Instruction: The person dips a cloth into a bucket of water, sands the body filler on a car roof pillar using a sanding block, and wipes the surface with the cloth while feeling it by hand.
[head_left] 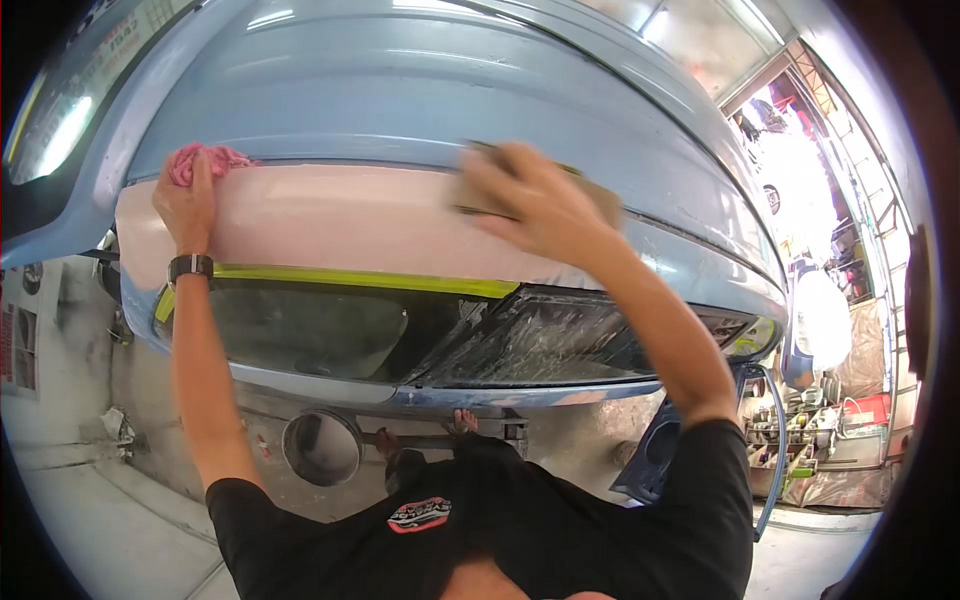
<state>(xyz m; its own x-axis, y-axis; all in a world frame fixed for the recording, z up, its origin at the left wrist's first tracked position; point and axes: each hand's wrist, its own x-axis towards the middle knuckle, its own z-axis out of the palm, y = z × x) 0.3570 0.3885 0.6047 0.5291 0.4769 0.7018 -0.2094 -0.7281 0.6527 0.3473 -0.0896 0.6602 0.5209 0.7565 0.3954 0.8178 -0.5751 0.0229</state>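
My left hand [186, 212] is closed around a bunched pink cloth [222, 157] at the left end of a pale pink primed strip [330, 215] along the blue car roof's edge. Further right, my right hand [545, 208] grips a brownish sanding block [598, 198], pressed flat on the strip. Motion blurs its fingers and the block's left end. Yellow-green masking tape [370, 281] runs below the strip, above the dark side windows [300, 325]. Whitish streaks mark the right-hand glass.
The blue car roof [400, 110] fills the area beyond my hands. By my feet stands a round bucket [288, 450]. A detached dark blue door [655, 450] leans at lower right, near a rack of tools and parts [810, 440]. The windshield [65, 130] lies at left.
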